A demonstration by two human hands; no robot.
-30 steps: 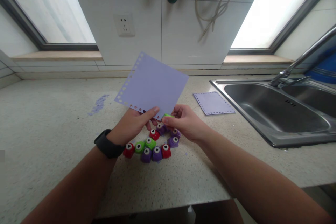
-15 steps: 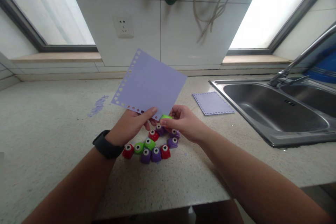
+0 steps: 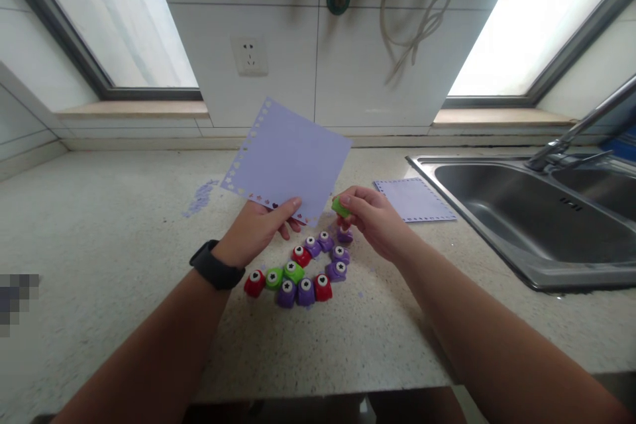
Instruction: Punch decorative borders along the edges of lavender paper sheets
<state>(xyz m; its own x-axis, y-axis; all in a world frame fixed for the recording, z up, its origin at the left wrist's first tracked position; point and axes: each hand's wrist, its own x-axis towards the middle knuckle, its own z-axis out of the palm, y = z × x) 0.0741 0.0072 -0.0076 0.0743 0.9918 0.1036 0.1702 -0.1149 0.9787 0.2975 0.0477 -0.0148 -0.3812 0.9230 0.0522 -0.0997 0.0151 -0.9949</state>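
While the left hand [image 3: 258, 230] pinches the lower edge of the lavender sheet [image 3: 293, 159] between thumb and fingers, the right hand [image 3: 375, 220] pinches a green punch [image 3: 340, 206] just beside the sheet's lower right corner, apart from the paper. The sheet stands tilted above the table [image 3: 99, 245]; shaped holes run along its left and lower edges.

Probable faults:
- The sheet is held at 1 edge only. A loose pinch is likely to let it droop or rotate, so the next hole lands out of line with the row.
- A punch slid too far onto the paper would probably set the hole off the border.
- A dropped punch is likely to scatter the cluster of punches [image 3: 303, 275] directly below both hands.

Surroundings: a second punched sheet [image 3: 415, 199] lies flat to the right, near the sink [image 3: 521, 212]. Paper scraps [image 3: 201, 195] lie to the left. The cluster occupies the table space under the sheet; nothing else obstructs the hands.
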